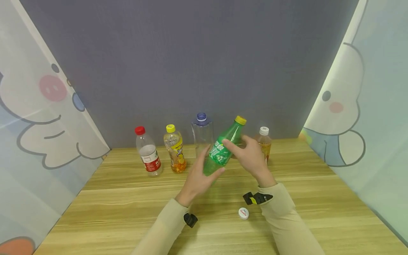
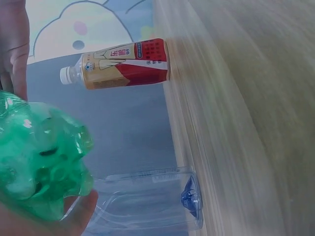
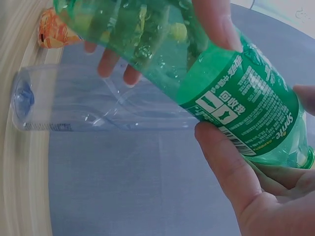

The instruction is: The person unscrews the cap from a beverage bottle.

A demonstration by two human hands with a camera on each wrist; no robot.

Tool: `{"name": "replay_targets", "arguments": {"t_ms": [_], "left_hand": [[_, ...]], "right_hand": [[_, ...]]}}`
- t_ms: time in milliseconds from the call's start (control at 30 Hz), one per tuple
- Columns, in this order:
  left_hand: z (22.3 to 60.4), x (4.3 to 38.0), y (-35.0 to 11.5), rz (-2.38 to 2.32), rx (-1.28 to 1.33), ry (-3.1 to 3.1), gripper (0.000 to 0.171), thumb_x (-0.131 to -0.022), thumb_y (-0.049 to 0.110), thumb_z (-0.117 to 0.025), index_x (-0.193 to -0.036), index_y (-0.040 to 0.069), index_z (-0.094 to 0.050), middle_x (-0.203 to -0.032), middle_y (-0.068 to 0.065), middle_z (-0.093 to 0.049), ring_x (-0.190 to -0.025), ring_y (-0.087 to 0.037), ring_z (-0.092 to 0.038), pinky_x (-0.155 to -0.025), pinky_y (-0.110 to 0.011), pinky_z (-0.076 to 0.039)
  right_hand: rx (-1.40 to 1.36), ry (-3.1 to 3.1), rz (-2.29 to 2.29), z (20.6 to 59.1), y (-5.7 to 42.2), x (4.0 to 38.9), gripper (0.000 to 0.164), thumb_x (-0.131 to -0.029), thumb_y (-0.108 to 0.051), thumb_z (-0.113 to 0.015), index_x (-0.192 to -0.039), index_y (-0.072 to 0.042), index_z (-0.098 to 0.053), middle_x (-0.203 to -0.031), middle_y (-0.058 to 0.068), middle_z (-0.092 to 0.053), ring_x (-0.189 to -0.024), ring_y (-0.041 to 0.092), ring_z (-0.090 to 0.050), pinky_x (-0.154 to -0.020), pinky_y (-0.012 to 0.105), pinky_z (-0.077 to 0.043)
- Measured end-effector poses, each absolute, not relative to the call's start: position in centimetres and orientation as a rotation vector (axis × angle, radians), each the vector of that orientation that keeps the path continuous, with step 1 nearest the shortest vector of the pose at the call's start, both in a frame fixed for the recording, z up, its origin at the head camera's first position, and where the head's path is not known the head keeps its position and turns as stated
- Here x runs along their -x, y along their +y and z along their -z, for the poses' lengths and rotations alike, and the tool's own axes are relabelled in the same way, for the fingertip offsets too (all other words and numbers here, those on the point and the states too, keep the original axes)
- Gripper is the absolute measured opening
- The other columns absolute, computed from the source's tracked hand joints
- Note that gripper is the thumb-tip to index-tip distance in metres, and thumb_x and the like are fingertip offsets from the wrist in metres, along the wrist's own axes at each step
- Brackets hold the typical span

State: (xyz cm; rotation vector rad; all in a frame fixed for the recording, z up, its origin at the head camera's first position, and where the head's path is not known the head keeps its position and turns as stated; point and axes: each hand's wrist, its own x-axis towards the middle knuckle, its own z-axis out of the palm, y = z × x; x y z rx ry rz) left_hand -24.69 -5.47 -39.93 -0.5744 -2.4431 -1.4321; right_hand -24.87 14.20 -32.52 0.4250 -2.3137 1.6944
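Observation:
Both hands hold a green Sprite bottle with a yellow cap, tilted with its cap up and to the right, above the table. My left hand grips the lower part, its thumb on the near side and its fingers behind. Around the label and shoulder, my right hand holds the bottle with its thumb across the front. In the right wrist view, the label shows between the hands. Seen from the left wrist, the knobbed green base fills the left side. Any contents cannot be made out.
Along the table's back stand a red-capped bottle, a yellow-capped bottle, a large clear bottle with an uncapped blue neck, and a white-capped bottle. A loose white cap lies near the right wrist. A grey panel rises behind.

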Motion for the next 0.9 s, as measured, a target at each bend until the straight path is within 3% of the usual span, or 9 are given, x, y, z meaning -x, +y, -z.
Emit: {"name": "replay_targets", "arguments": {"t_ms": [367, 600, 900], "left_hand": [[39.99, 24.81, -5.46, 1.437, 0.66, -2.409, 0.088, -0.086, 0.051, -0.078, -0.158, 0.032, -0.032, -0.141, -0.001, -0.056, -0.112, -0.022, -0.06, -0.092, -0.049, -0.049], [39.65, 24.68, -5.65, 1.464, 0.647, -2.445, 0.086, -0.085, 0.05, -0.078, -0.157, 0.034, -0.034, -0.131, 0.0, -0.062, -0.108, -0.02, -0.062, -0.089, -0.047, -0.05], [39.2, 24.71, -6.18, 1.457, 0.636, -2.482, 0.08, -0.084, 0.039, -0.081, -0.152, 0.024, -0.043, -0.124, -0.001, -0.065, -0.102, -0.02, -0.063, -0.086, -0.045, -0.052]], "right_hand": [[-0.455, -2.311, -1.684, 32.26, 14.08, 24.5, 0.049, -0.096, -0.041, -0.07, -0.123, 0.0, -0.064, -0.108, 0.016, -0.072, -0.092, 0.026, -0.072, -0.081, 0.05, -0.059], [-0.471, -2.322, -1.703, 32.24, 14.08, 24.54, 0.051, -0.097, -0.041, -0.069, -0.126, -0.001, -0.062, -0.113, 0.017, -0.07, -0.096, 0.029, -0.073, -0.078, 0.038, -0.061], [-0.544, -2.352, -1.711, 32.39, 14.49, 24.95, 0.05, -0.098, -0.041, -0.067, -0.128, -0.001, -0.062, -0.118, 0.017, -0.069, -0.102, 0.03, -0.071, -0.081, 0.039, -0.06]]}}
